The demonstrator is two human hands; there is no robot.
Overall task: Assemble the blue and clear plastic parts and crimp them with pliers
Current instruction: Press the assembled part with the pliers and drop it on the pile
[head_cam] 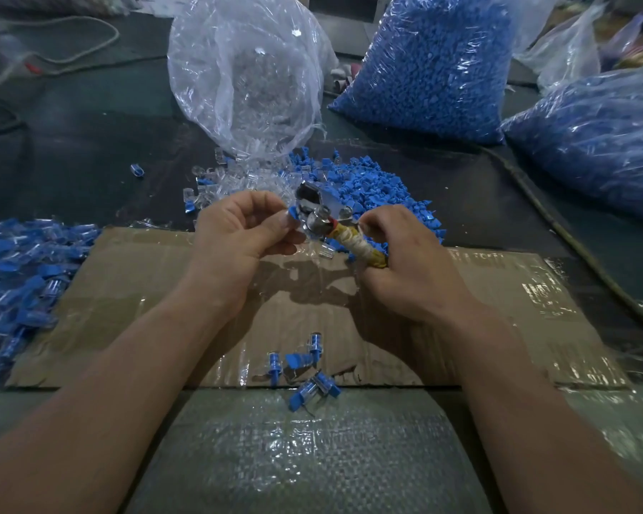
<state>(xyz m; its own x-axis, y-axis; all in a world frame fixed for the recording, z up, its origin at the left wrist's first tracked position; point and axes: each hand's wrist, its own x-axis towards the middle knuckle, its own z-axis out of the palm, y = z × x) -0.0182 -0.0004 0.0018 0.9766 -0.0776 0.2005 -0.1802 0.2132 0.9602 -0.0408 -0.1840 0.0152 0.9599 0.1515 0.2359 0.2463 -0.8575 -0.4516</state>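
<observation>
Blue part (293, 212) pinched by left hand (238, 235) fingers at pliers (318, 215) head; right hand (412, 276) fingers grasp wrapped handle.

Seen from the middle of the cardboard sheet (498, 291), its surface lies open at 3 to 4 o'clock and at 8. Near 12 the left hand (234, 231), pinching a blue part (292, 213), and the right hand (405, 261), gripping pliers (323, 217), block the way. Beyond them are a loose parts pile (379, 187) and an open clear bag (238, 68). Full blue bags (435, 61) wall off 1 to 2. An assembled-pieces heap (15, 276) crowds 9, a few strays (309, 369) lie at 6, and a cable (572, 246) runs past 3.
</observation>
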